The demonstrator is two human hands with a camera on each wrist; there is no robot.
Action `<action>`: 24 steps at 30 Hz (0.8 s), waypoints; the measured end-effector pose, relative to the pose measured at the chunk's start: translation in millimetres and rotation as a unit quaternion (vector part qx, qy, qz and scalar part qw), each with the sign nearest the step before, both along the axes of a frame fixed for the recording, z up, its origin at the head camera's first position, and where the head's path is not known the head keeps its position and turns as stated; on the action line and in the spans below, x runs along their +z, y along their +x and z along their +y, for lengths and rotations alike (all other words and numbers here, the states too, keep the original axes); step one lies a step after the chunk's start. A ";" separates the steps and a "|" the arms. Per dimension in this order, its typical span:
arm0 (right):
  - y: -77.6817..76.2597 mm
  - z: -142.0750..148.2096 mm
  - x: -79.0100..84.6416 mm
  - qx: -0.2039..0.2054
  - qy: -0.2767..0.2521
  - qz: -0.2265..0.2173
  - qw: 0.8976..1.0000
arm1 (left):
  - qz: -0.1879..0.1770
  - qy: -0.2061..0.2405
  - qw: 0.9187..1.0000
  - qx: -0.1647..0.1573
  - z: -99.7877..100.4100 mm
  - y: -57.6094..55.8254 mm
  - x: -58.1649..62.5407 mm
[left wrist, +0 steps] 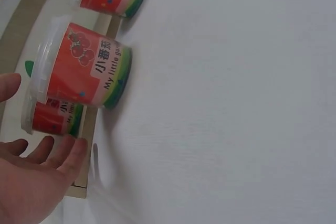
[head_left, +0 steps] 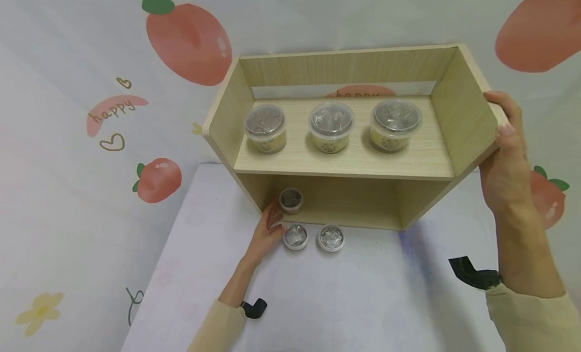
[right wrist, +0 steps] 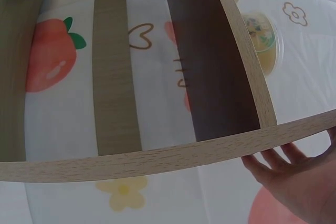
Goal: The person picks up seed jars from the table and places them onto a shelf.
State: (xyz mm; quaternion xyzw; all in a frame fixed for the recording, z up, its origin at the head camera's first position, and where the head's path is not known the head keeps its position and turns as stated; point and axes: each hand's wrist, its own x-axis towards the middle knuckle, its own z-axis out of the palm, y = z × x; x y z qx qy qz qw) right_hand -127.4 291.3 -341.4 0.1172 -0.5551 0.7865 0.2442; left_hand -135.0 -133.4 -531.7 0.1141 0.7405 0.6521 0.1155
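A two-tier wooden shelf [head_left: 345,173] stands on the table. At its left end, on the lower tier, sits a small lidded cup [head_left: 291,200], its red label showing in the left wrist view. My left hand [head_left: 267,236] is beside that cup with loosely bent fingers [left wrist: 63,156] and the thumb apart from them. Two more lidded cups, a left one [head_left: 295,237] and a right one [head_left: 331,238], stand on the table before the shelf; the nearer one in the left wrist view has a red tomato label [left wrist: 86,66]. My right hand [head_left: 510,165] grips the shelf's right side panel.
Three larger lidded cups with yellow contents or labels, left [head_left: 266,129], middle [head_left: 331,127] and right [head_left: 395,125], line the upper tier. Behind the shelf hangs a white cloth [head_left: 113,190] with fruit prints. A white cover lies on the table [head_left: 354,296].
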 end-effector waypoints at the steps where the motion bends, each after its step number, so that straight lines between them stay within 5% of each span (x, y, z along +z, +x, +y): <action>1: -0.1 -0.1 0.0 -0.001 0.000 -0.001 1.000 | -0.003 0.000 1.000 -0.001 -0.4 1.4 0.2; 13: -0.4 -1.0 -0.5 0.000 -0.004 -0.004 1.000 | -0.025 -0.005 1.000 -0.012 -4.8 12.2 -17.5; 16: -1.2 -0.5 -0.6 0.001 -0.008 -0.003 1.000 | -0.022 -0.021 0.999 -0.035 -3.6 16.8 -11.6; 24: -0.7 -1.7 0.6 -0.005 -0.008 -0.007 1.000 | 0.010 -0.094 0.993 -0.074 -6.3 19.5 -34.6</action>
